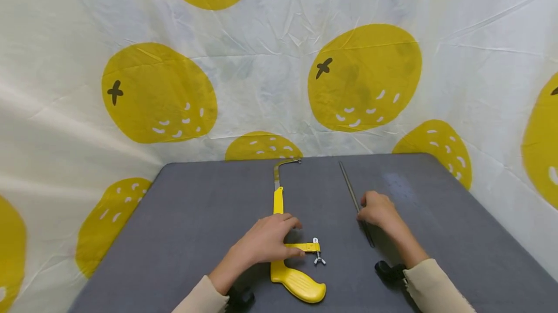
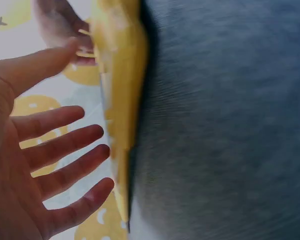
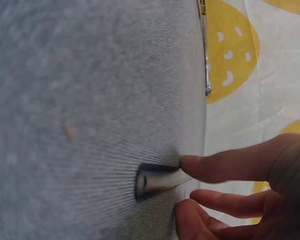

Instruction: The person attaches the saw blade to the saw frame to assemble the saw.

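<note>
A yellow hacksaw frame (image 1: 277, 201) lies lengthwise on the grey table (image 1: 196, 216), its handle (image 1: 301, 284) nearest me and a wing nut (image 1: 318, 257) at the handle end. My left hand (image 1: 287, 238) rests across the frame just above the handle. Its fingers (image 2: 65, 150) are straight and spread beside the yellow frame (image 2: 121, 75). A loose dark saw blade (image 1: 348, 182) lies to the right of the frame. My right hand (image 1: 366, 209) pinches this blade near its middle. In the right wrist view the index finger (image 3: 215, 167) and thumb touch the blade (image 3: 157, 181).
A white cloth with yellow fruit prints (image 1: 366, 75) hangs behind and beside the table. The table's far edge runs just beyond the frame's metal tip (image 1: 287, 163). Black wrist mounts (image 1: 388, 270) show at both cuffs.
</note>
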Demonstrator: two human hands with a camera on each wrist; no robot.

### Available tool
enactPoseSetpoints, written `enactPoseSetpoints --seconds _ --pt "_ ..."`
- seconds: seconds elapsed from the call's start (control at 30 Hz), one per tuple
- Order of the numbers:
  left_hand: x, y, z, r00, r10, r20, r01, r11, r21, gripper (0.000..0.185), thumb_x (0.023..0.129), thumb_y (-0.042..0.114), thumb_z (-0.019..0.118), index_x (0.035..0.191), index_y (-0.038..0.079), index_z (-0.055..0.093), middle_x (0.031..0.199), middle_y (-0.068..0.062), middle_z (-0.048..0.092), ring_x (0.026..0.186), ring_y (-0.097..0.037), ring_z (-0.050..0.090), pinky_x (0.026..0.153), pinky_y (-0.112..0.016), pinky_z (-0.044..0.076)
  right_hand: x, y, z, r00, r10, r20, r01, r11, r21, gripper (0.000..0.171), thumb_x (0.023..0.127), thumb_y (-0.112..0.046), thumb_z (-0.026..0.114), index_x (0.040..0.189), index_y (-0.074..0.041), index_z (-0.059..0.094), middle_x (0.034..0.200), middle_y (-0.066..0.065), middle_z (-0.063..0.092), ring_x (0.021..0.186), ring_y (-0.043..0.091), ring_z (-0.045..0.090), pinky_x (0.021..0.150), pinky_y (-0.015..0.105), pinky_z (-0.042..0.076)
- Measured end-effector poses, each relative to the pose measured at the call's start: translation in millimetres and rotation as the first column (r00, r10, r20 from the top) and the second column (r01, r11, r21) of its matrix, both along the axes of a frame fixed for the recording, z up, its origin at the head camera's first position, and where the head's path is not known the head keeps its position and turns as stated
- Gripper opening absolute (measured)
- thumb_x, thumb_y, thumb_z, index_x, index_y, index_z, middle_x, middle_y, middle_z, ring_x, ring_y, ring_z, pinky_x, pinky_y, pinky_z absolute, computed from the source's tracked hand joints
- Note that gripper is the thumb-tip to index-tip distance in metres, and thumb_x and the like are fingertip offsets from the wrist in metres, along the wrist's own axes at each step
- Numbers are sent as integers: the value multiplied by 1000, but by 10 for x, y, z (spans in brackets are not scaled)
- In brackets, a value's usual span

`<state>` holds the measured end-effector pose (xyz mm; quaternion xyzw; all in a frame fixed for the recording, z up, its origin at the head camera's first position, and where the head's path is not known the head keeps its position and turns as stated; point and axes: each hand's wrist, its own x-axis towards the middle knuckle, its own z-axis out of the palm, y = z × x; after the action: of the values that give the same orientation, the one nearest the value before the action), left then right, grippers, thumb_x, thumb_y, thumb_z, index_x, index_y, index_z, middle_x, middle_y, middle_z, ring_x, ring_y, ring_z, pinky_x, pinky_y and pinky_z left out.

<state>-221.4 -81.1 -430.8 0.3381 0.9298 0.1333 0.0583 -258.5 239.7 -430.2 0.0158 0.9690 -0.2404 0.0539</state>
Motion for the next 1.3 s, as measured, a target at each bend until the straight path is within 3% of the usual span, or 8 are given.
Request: enactPoseSetpoints --seconds 0.17,0.4,0.6,0.7,0.83,1.07,1.3 --pt "-11 -18 -39 999 -54 5 54 998 -30 46 84 49 84 122 27 70 115 10 68 88 -3 58 78 -26 52 -11 -24 26 1000 -11 12 11 1000 -4 41 80 -11 79 114 8 66 118 30 67 111 53 59 98 68 41" --pt "1 -4 -32 998 -62 29 63 997 -35 40 86 40 85 120 26 72 110 9 68 82 -2 54 73 -24 49 -43 -8 39 998 -26 52 27 1000 -15 44 79 -10 78 117 8 64 120 32 65 104 47 62 87 56 51" --pt "16 16 -64 996 -90 20 90 996 -22 28 87 29 85 113 27 75 103 12 67 81 -1 54 73 -23 49 -62 1 6 999 -2 46 4 998 -55 46 79 -7 76 120 10 63 125 35 63 111 51 60 88 55 52" --pt "25 23 -93 995 -97 16 97 995 -14 26 87 26 84 112 27 76 100 13 66 78 0 53 71 -22 48 -53 5 -14 998 6 56 -2 997 -76 46 80 -6 74 121 10 60 124 35 62 102 44 63 81 49 54" --pt "35 28 -115 996 -91 22 91 996 -11 24 88 25 83 112 27 77 99 13 65 77 0 53 69 -22 48 -17 16 -28 994 14 107 5 984 -178 48 85 -2 71 128 11 54 114 32 62 81 29 67 67 40 59" --pt "49 19 -140 996 -79 39 80 997 -3 23 92 21 80 114 27 77 100 12 66 80 0 56 71 -21 49 5 112 -49 980 59 188 19 920 -391 54 85 3 72 132 14 47 89 19 63 75 23 66 64 37 61" --pt "50 -6 -187 995 -90 31 90 996 9 22 93 21 78 114 27 75 100 13 64 80 1 55 69 -20 47 -28 244 -122 958 163 235 19 783 -622 46 91 -1 69 127 18 47 93 11 66 76 15 66 70 33 62"
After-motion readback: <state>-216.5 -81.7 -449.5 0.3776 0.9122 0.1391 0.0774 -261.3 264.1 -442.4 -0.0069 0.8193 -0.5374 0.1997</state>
